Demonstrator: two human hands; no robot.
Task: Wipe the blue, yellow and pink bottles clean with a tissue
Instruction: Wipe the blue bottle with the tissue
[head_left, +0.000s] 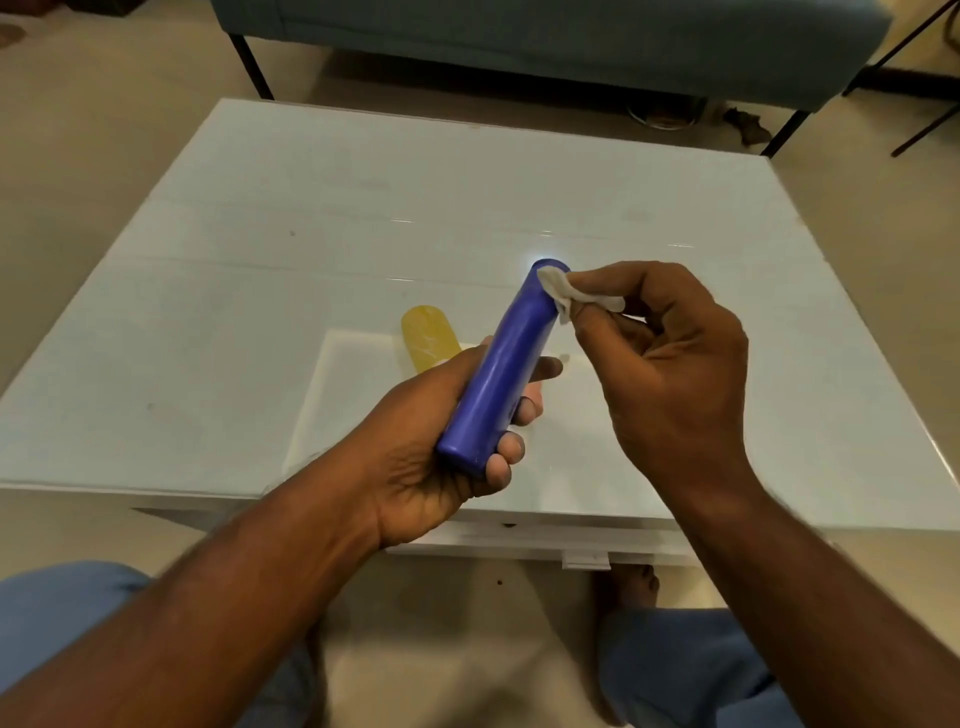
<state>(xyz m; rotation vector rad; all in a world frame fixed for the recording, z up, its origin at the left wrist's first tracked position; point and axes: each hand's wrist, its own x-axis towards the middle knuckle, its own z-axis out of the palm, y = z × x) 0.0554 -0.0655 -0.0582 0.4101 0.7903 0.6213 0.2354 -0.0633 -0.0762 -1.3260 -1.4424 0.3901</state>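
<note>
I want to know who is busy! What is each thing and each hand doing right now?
blue bottle: tilted in the air, held at its lower end
left hand: grips the blue bottle
tissue: crumpled, touching the blue bottle's top end
right hand: pinches the tissue
yellow bottle: lying on the white table, untouched

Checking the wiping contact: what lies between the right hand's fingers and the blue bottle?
In the head view, a small white tissue, pinched by the right hand, lies against the blue cylindrical bottle near its far end.
</note>
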